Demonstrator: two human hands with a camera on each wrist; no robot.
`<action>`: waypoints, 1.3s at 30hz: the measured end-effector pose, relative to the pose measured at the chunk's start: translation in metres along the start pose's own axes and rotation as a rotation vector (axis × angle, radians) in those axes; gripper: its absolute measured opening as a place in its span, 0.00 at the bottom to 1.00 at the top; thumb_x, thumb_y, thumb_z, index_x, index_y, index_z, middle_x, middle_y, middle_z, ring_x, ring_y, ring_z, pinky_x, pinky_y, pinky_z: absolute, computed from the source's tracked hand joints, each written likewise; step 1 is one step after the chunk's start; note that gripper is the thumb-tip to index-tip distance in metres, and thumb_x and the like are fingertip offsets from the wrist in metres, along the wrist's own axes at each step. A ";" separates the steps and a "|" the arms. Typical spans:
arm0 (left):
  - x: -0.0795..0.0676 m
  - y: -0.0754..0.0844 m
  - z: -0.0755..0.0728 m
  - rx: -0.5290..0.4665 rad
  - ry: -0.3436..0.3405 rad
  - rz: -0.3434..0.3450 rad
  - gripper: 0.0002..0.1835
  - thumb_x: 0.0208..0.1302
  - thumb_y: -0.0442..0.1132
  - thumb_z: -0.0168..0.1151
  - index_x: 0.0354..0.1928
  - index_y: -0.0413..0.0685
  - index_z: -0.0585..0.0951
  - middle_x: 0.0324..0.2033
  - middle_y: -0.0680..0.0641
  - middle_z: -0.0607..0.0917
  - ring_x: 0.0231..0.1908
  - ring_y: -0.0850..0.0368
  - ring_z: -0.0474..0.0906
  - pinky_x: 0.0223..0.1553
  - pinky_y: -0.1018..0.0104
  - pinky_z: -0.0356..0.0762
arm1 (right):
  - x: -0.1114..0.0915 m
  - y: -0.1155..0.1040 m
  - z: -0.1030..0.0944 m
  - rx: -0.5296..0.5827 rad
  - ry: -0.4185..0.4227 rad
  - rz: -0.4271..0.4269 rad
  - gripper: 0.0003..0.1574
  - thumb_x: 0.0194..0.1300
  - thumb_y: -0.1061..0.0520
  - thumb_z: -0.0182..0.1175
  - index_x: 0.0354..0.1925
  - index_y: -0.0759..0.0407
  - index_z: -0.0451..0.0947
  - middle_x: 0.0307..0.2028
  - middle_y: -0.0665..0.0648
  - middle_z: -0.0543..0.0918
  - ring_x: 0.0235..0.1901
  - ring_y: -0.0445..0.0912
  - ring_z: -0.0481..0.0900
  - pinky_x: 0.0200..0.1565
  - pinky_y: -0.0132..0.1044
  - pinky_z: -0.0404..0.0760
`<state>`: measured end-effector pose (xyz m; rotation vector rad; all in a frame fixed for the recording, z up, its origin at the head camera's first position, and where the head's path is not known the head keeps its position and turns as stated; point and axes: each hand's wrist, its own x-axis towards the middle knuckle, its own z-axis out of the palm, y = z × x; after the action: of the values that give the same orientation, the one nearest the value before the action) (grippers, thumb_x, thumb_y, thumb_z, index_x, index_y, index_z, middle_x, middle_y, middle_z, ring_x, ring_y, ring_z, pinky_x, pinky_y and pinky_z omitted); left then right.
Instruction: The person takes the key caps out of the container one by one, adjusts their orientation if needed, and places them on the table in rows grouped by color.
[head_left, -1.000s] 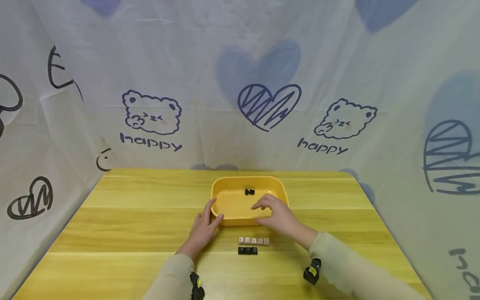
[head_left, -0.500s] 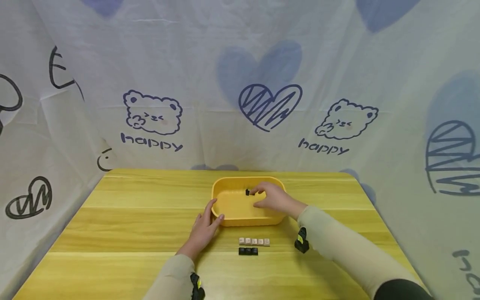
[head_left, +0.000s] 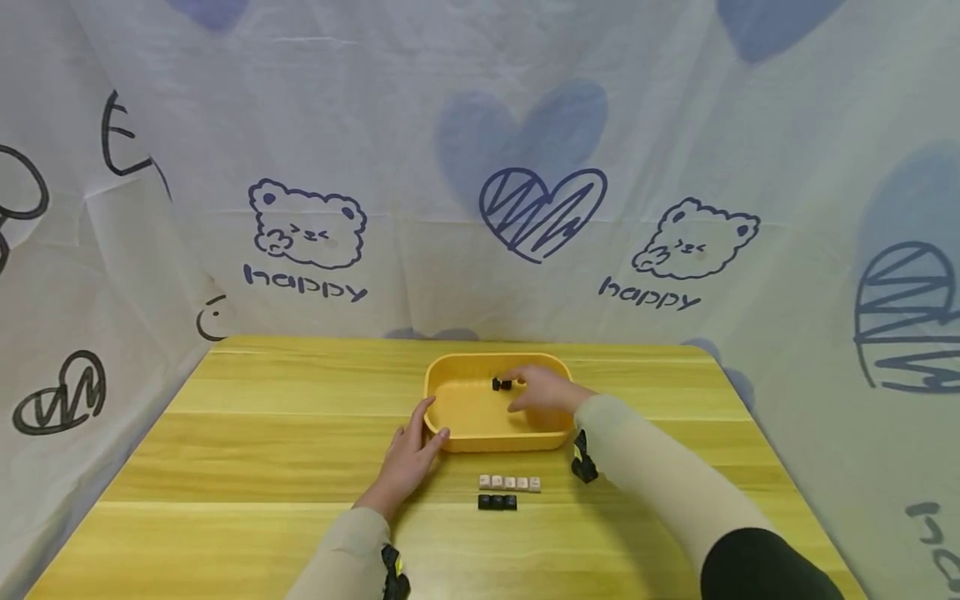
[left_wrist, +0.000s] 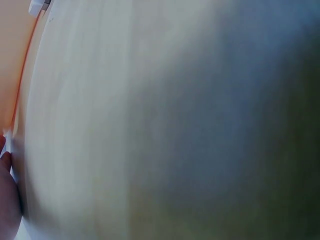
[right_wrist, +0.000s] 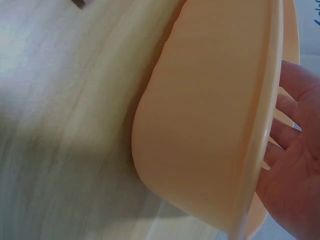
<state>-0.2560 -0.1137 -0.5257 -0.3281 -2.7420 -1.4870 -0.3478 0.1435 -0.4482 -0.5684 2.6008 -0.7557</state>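
Observation:
A yellow plastic tray [head_left: 465, 412] stands on the table. My left hand [head_left: 405, 467] holds its near-left corner, forefinger over the left rim and thumb on the front rim. Small black keycaps [head_left: 497, 384] lie inside by the back wall. My right hand [head_left: 546, 389] reaches into the tray from the right, its forefinger at these keycaps and its thumb apart from them. The right wrist view has that hand [right_wrist: 295, 145] beyond the tray's rim, fingers spread; their tips are partly hidden. In front of the tray stand a row of several white keycaps [head_left: 510, 483] and a row of three black keycaps [head_left: 497, 502].
The wood-grain table [head_left: 262, 467] extends on both sides of the tray. A white cloth [head_left: 420, 275] printed with hearts and bears hangs behind it and at the sides. The left wrist view is mostly blurred table surface.
My right hand has moved from above the tray's front right part to the black keycaps near its back wall. The left hand and both keycap rows have stayed in place.

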 end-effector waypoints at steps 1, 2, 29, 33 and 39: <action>0.000 0.000 0.000 0.002 -0.001 -0.003 0.34 0.74 0.53 0.51 0.75 0.52 0.53 0.71 0.35 0.61 0.67 0.36 0.60 0.69 0.39 0.36 | 0.002 0.001 0.000 -0.009 -0.005 0.000 0.37 0.62 0.58 0.68 0.67 0.63 0.68 0.65 0.61 0.71 0.64 0.59 0.67 0.62 0.51 0.69; 0.000 0.000 0.000 0.002 -0.002 -0.008 0.34 0.74 0.54 0.50 0.75 0.53 0.53 0.71 0.35 0.60 0.68 0.36 0.59 0.69 0.39 0.36 | 0.003 0.002 0.001 -0.014 -0.009 -0.002 0.38 0.62 0.59 0.68 0.67 0.64 0.68 0.65 0.61 0.71 0.64 0.59 0.67 0.62 0.51 0.69; -0.004 0.000 0.000 -0.018 -0.004 -0.039 0.34 0.74 0.52 0.51 0.75 0.54 0.52 0.71 0.36 0.60 0.68 0.33 0.57 0.69 0.37 0.35 | 0.003 0.013 0.015 -0.114 0.020 -0.049 0.22 0.49 0.77 0.64 0.40 0.60 0.87 0.41 0.53 0.83 0.45 0.48 0.79 0.42 0.37 0.81; -0.004 0.001 0.000 -0.018 -0.006 -0.046 0.34 0.74 0.52 0.51 0.75 0.54 0.52 0.72 0.36 0.59 0.68 0.32 0.55 0.68 0.36 0.35 | -0.007 0.013 0.011 -0.017 0.036 -0.038 0.18 0.50 0.75 0.64 0.38 0.59 0.86 0.39 0.51 0.84 0.38 0.45 0.79 0.39 0.38 0.81; -0.001 0.003 0.001 -0.017 -0.010 -0.036 0.34 0.74 0.53 0.51 0.76 0.55 0.52 0.72 0.36 0.59 0.69 0.32 0.55 0.68 0.36 0.35 | -0.021 0.014 0.002 -0.010 0.070 -0.070 0.12 0.53 0.71 0.66 0.35 0.58 0.86 0.35 0.49 0.84 0.31 0.42 0.79 0.35 0.37 0.81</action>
<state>-0.2542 -0.1117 -0.5235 -0.2890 -2.7593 -1.5214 -0.3329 0.1634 -0.4525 -0.6501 2.6623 -0.7986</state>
